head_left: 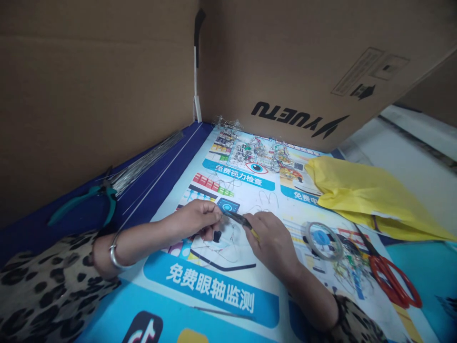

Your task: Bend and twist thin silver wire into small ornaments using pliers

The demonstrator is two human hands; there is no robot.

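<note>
In the middle of the head view, my right hand is wrapped round a pair of pliers with a bit of yellow handle showing. The dark jaws point left and reach the fingertips of my left hand. Those fingers are pinched together on a thin wire, which loops below between both hands. Exactly where the jaws meet the wire is too small to make out. Under my hands lies a printed poster sheet.
Teal-handled pliers lie at the left beside a bundle of straight wires. Tangled wire pieces are at the back. On the right are a tape roll, red scissors and a yellow bag. Cardboard walls stand behind.
</note>
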